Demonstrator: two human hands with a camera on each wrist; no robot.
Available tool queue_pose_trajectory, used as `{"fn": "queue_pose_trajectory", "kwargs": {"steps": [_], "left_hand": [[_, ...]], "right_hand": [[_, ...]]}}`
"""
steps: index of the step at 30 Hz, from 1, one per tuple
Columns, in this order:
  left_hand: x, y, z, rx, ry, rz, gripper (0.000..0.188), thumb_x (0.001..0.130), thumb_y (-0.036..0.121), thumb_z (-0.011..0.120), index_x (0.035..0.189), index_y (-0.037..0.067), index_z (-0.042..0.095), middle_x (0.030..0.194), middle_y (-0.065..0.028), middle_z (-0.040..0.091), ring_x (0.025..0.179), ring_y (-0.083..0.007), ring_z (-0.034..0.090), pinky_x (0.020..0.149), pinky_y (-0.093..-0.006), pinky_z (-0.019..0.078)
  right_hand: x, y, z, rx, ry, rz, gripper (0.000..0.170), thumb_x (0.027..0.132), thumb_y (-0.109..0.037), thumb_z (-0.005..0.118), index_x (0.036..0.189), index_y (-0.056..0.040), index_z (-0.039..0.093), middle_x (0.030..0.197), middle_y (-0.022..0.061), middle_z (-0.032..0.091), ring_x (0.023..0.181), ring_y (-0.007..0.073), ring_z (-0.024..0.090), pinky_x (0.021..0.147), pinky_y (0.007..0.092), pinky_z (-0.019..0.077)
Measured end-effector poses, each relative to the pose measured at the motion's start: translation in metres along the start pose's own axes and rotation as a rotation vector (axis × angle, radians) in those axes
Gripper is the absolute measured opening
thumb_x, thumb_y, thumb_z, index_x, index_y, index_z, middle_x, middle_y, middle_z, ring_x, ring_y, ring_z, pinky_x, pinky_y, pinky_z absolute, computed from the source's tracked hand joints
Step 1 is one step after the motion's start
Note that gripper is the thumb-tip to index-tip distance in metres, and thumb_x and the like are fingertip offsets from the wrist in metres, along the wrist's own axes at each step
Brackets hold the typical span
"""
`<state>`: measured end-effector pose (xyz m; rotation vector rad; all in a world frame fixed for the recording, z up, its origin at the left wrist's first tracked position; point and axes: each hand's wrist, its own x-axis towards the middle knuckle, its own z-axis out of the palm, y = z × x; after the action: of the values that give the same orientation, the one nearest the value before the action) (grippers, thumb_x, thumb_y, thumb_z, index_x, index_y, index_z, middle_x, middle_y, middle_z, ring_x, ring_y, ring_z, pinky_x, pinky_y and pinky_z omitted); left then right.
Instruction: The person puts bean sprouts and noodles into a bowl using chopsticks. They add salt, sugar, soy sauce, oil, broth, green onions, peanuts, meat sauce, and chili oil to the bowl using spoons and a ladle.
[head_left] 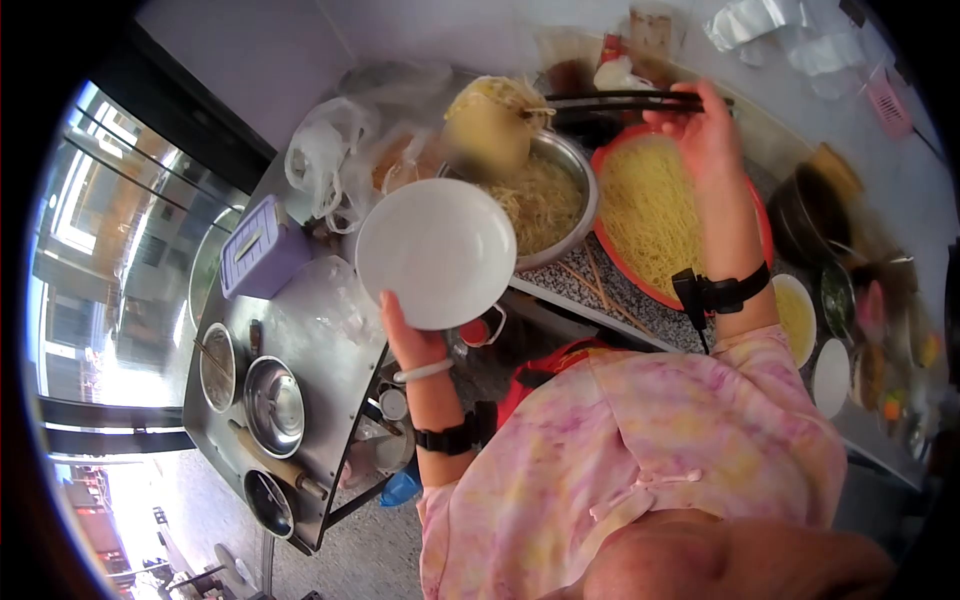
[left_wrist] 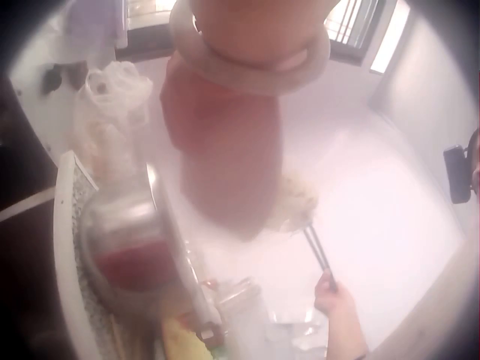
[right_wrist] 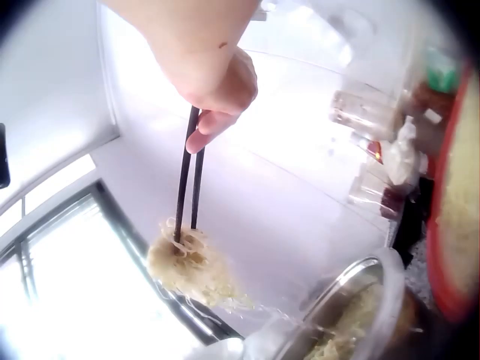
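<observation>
**Noodle clump (head_left: 490, 125) out on the chopsticks (right_wrist: 185, 180), with the white bowl (head_left: 437, 250) below and to its left**

From where I stand, the far left is a metal counter (head_left: 335, 385) with a purple tub (head_left: 265, 265), steel bowls and a rolling pin (head_left: 275, 463) lying aslant.

Next comes the left hand (head_left: 410, 340), its grip on the near edge of the white bowl, thumb over the rim. The bowl's face shows bare. It lies on the body side of the clump, so the left hand is the nearer one to it.

The clump hangs by the far-left rim of a steel basin (head_left: 591, 195) that has more noodles in it, a few strands trailing that way. The chopsticks run roughly crosswise, back to the right hand (head_left: 705, 130), whose fingers grip them beyond a red-rimmed tray (head_left: 768, 230) full of yellow noodles.

Farther right, a small white dish (head_left: 812, 318) holds something yellow.
</observation>
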<state>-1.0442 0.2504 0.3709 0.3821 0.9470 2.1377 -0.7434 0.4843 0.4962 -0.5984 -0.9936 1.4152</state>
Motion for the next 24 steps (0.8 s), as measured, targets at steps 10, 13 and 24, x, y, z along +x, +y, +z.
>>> {"fn": "queue_pose_trajectory", "kwargs": {"steps": [10,13,24], "left_hand": [[0.007,-0.060,0.012,-0.203,-0.106,-0.187,0.049,0.089,0.028,0.047,0.127,-0.001,0.035,0.123,-0.0142,0.047,0.112,-0.0269,0.047,0.092,-0.0398,0.0402],[0.001,-0.055,0.004,-0.229,-0.085,-0.220,0.050,0.089,0.029,0.046,0.128,-0.001,0.035,0.124,-0.0147,0.046,0.113,-0.0278,0.047,0.093,-0.0410,0.0398],[-0.018,-0.012,-0.017,-0.121,0.051,-0.030,0.052,0.090,0.031,0.043,0.130,0.000,0.033,0.129,-0.0141,0.043,0.116,-0.0284,0.044,0.098,-0.0409,0.0353]], "right_hand": [[-0.052,-0.050,0.042,-0.587,-0.281,-0.083,0.033,0.088,-0.033,0.047,0.086,-0.0029,0.059,0.072,0.0084,0.061,0.057,0.0193,0.064,0.046,0.0200,0.0436],[-0.037,-0.052,0.016,-0.498,-0.261,-0.116,0.032,0.088,-0.034,0.048,0.087,-0.0043,0.059,0.071,0.0069,0.060,0.056,0.0186,0.064,0.045,0.0198,0.0425],[-0.005,0.070,-0.062,-0.406,0.241,0.158,0.038,0.087,-0.040,0.052,0.082,-0.0020,0.053,0.074,0.0128,0.062,0.060,0.0235,0.065,0.042,0.0211,0.0428]]}}
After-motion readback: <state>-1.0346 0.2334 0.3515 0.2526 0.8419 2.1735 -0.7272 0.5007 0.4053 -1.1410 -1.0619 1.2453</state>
